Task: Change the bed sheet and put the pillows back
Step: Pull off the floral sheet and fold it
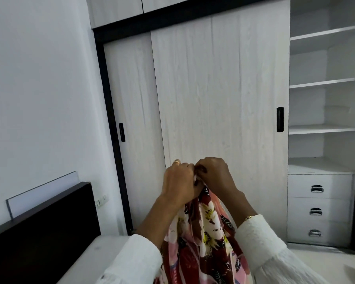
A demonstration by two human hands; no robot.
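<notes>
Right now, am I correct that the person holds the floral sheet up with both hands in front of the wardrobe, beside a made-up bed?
Not quite: the bed is bare, not made up. The head view shows both the left hand and right hand gripping the floral sheet before the wardrobe.

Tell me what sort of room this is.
Most likely a bedroom. A dark headboard stands against the wall over a bare mattress, a wardrobe with sliding doors fills the far wall, and both hands hold up a floral sheet.
</notes>
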